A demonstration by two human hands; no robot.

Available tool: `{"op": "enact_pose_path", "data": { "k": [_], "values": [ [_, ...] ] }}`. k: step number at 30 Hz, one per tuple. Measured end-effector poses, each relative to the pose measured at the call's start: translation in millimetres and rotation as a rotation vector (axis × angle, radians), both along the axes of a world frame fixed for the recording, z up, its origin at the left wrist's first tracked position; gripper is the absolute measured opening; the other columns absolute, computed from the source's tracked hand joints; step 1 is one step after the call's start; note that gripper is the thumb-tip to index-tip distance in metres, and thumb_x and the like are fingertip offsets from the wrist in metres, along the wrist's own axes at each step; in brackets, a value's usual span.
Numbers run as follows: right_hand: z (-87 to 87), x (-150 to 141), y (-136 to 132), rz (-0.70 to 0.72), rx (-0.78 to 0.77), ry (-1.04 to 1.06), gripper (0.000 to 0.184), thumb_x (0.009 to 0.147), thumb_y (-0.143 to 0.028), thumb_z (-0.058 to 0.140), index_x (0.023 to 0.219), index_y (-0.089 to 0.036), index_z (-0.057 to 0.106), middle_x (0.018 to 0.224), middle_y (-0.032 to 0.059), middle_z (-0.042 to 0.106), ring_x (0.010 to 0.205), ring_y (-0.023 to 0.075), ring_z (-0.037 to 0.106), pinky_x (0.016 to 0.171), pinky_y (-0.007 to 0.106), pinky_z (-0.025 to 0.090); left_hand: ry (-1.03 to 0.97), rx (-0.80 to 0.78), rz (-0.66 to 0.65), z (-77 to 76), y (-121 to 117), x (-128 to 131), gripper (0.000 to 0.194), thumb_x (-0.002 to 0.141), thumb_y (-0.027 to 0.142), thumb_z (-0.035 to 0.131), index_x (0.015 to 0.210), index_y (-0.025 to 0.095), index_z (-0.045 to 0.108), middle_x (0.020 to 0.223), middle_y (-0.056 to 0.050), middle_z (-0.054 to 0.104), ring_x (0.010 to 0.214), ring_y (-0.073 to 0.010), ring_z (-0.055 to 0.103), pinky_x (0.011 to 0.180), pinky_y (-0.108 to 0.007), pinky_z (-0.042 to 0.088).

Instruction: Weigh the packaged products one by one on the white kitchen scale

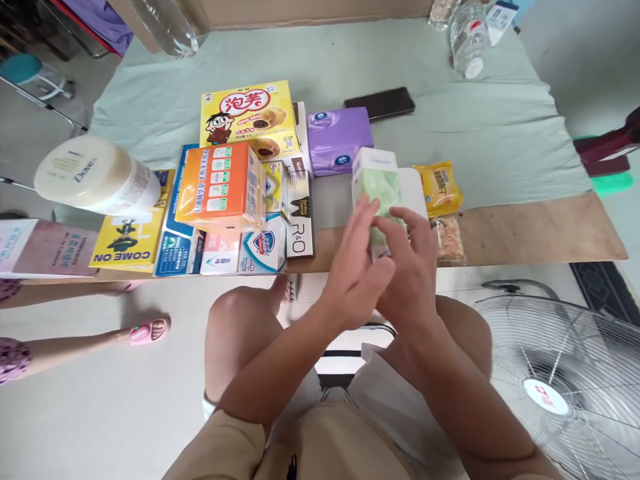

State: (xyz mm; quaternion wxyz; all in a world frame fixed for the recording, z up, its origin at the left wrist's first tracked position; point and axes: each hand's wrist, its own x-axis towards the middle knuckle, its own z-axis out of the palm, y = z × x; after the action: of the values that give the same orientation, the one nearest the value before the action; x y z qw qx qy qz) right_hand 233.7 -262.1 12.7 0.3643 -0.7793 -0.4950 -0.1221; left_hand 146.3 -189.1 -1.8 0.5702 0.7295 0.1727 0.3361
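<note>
My left hand point(353, 273) is at the near table edge, its fingers stretched out and close together in front of a white-and-green box point(377, 175). Beside it, my right hand point(409, 263) is open, with fingers apart and slightly bent over the lower part of the same box. The hands overlap at the thumbs. I cannot tell whether the fingertips press on the box. A white item point(413, 190) lies just right of it. A purple tissue pack point(340, 141) sits behind to the left, and a yellow snack packet point(440, 188) to the right.
Left are a yellow puff box point(250, 117), an orange pack point(220, 187), an R&O toothpaste box point(300, 217), a Safeguard soap box point(264, 245) and a Dove jar point(97, 177). A black phone point(383, 103) lies behind. A fan point(565, 373) stands right; another person's legs show left.
</note>
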Motion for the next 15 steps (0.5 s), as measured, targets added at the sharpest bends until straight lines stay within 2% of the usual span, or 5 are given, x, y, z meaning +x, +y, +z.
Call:
{"op": "enact_pose_path", "data": {
  "k": [3,5,9,12,15],
  "values": [
    [-13.1,20.8,5.4,-0.113,-0.033,0.055,0.038,0.094,-0.029,0.058,0.132,-0.028,0.059,0.136,0.0146,0.058,0.123,0.0318,0.06,0.102,0.054,0.052,0.058,-0.14,-0.16,-6.1,-5.0,11.7,0.074,0.104,0.065,0.045,0.168,0.033,0.025,0.183,-0.003,0.018,0.171,-0.0326,0.011,0.141,-0.057,0.02],
    [-18.7,31.5,10.1,-0.142,-0.098,0.131,0.045,0.09,-0.03,0.061,0.135,-0.029,0.057,0.139,0.0142,0.055,0.127,0.0322,0.057,0.106,0.057,0.05,0.107,-0.196,-0.207,-10.7,-2.9,17.8,0.079,0.102,0.068,0.046,0.168,0.03,0.024,0.183,-0.006,0.017,0.171,-0.0331,0.011,0.141,-0.058,0.018],
    [-18.6,45.7,8.4,-0.124,-0.201,0.232,0.059,0.087,-0.044,0.065,0.144,-0.031,0.052,0.143,0.0129,0.053,0.13,0.0339,0.055,0.11,0.065,0.048,0.127,-0.26,-0.121,-17.3,4.9,24.1,0.084,0.099,0.074,0.044,0.166,0.026,0.028,0.182,-0.006,0.02,0.171,-0.0353,0.011,0.139,-0.054,0.025],
    [-19.6,59.1,-4.1,-0.091,-0.082,0.249,0.062,0.086,-0.05,0.065,0.142,-0.029,0.052,0.139,0.013,0.056,0.13,0.0339,0.055,0.108,0.063,0.05,0.078,-0.26,-0.033,-16.9,8.9,23.2,0.085,0.098,0.078,0.042,0.164,0.024,0.034,0.18,-0.008,0.026,0.17,-0.0343,0.015,0.14,-0.051,0.022],
    [-25.8,71.7,-14.9,-0.148,0.138,0.245,0.043,0.09,-0.041,0.058,0.13,-0.025,0.057,0.126,0.0124,0.062,0.116,0.0291,0.061,0.097,0.054,0.056,0.053,-0.266,0.013,-14.5,11.3,21.1,0.083,0.098,0.078,0.042,0.16,0.023,0.039,0.177,-0.012,0.033,0.169,-0.031,0.022,0.14,-0.051,0.02]
  ]
}}
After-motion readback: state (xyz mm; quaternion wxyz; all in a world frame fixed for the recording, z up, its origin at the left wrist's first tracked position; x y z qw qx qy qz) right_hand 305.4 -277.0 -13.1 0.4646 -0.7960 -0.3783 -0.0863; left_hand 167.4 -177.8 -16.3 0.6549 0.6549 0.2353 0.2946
